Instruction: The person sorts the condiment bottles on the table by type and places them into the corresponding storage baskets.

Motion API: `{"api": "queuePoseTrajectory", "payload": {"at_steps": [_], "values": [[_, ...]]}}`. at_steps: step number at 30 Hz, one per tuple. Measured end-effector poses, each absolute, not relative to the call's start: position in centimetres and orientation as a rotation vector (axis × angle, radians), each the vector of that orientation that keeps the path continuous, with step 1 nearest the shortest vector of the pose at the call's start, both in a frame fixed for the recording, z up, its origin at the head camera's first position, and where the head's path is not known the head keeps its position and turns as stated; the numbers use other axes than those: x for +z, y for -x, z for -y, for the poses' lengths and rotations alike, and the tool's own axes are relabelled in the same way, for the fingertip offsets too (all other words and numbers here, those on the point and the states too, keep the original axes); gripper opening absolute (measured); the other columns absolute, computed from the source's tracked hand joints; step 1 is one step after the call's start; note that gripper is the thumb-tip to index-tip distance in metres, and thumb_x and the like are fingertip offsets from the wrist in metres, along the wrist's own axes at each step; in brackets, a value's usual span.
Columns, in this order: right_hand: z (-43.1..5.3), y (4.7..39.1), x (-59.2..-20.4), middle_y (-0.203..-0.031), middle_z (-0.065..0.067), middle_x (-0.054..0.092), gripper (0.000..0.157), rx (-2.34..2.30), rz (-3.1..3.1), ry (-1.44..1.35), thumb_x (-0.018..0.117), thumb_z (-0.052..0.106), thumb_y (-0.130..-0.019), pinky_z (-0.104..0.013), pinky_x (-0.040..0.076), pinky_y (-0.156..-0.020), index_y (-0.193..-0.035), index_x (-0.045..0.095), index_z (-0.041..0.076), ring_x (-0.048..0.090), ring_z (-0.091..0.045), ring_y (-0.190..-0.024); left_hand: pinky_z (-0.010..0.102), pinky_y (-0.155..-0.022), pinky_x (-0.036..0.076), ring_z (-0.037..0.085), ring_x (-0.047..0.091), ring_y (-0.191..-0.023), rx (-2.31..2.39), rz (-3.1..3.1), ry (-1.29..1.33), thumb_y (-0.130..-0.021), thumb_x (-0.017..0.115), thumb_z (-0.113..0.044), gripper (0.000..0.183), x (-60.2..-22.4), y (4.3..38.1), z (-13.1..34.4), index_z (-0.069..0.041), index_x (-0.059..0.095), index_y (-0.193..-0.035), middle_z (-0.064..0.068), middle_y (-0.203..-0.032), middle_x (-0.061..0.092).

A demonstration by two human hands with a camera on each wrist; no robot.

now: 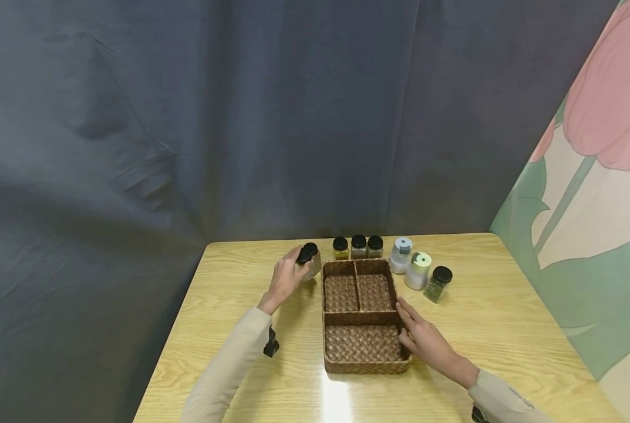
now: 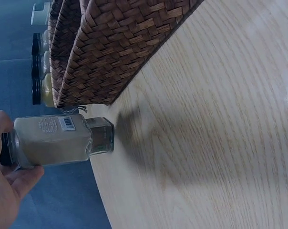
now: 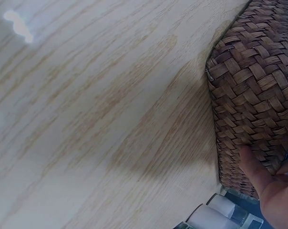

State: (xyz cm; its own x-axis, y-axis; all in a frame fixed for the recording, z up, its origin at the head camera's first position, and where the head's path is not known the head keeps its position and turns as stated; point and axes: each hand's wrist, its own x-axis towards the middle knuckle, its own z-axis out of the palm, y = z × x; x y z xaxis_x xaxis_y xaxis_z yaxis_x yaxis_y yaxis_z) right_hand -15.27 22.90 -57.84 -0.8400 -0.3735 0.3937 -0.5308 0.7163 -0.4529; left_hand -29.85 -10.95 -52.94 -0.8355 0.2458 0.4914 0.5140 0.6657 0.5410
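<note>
Glass jar [image 2: 53, 139], seemingly between left fingers [image 2: 28, 181]

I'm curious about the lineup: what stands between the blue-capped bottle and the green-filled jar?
A bottle with a yellow-green cap, as the head view shows.

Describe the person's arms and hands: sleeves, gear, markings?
The left hand and right hand are ungloved. The left sleeve and right sleeve are long and pale beige. A small black device shows beneath the left cuff; another is partly visible by the right. The right sleeve bears a dark marking, too small to read.
</note>
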Motion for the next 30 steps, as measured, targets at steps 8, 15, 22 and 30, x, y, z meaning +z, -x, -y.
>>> {"api": "queuePoseTrajectory", "payload": {"at_steps": [8, 15, 22, 30], "values": [[-22.9, 15.3, -57.7, -0.147, -0.033, 0.038, 0.059, 0.821, 2.651, -0.710, 0.065, -0.012, -0.082, -0.014, 0.027, -0.035, -0.137, 0.045, -0.019, 0.022, 0.010, -0.044, 0.040, -0.079, 0.058, 0.033, 0.070, -0.094, -0.979, 2.469, 0.625, -0.091, 0.069, -0.008, 0.050, -52.4, 29.8, 10.9, 0.009, 0.054, -0.136, 0.027, -0.130, 0.059], [-22.9, 15.4, -58.0, -0.148, -0.032, 0.038, 0.061, 0.834, 2.659, -0.701, 0.065, -0.012, -0.082, -0.015, 0.029, -0.036, -0.138, 0.043, -0.018, 0.024, 0.009, -0.044, 0.036, -0.070, 0.058, 0.027, 0.071, -0.087, -0.987, 2.442, 0.650, -0.090, 0.070, -0.006, 0.045, -52.0, 29.8, 10.7, 0.004, 0.059, -0.133, 0.023, -0.123, 0.065], [-22.8, 15.5, -58.3, -0.149, -0.031, 0.037, 0.061, 0.833, 2.671, -0.684, 0.065, -0.012, -0.082, -0.015, 0.030, -0.036, -0.139, 0.043, -0.018, 0.025, 0.009, -0.044, 0.026, -0.056, 0.052, 0.015, 0.061, -0.054, -0.998, 2.446, 0.651, -0.089, 0.069, -0.006, 0.049, -51.9, 29.8, 10.5, 0.005, 0.057, -0.135, 0.024, -0.124, 0.064], [-22.8, 15.4, -58.3, -0.150, -0.030, 0.037, 0.060, 0.824, 2.691, -0.674, 0.065, -0.011, -0.084, -0.016, 0.029, -0.036, -0.139, 0.043, -0.017, 0.024, 0.008, -0.043, 0.020, -0.053, 0.048, 0.001, 0.046, -0.043, -0.969, 2.424, 0.694, -0.087, 0.069, -0.004, 0.049, -51.8, 29.9, 10.4, 0.007, 0.058, -0.133, 0.023, -0.124, 0.064]]}}
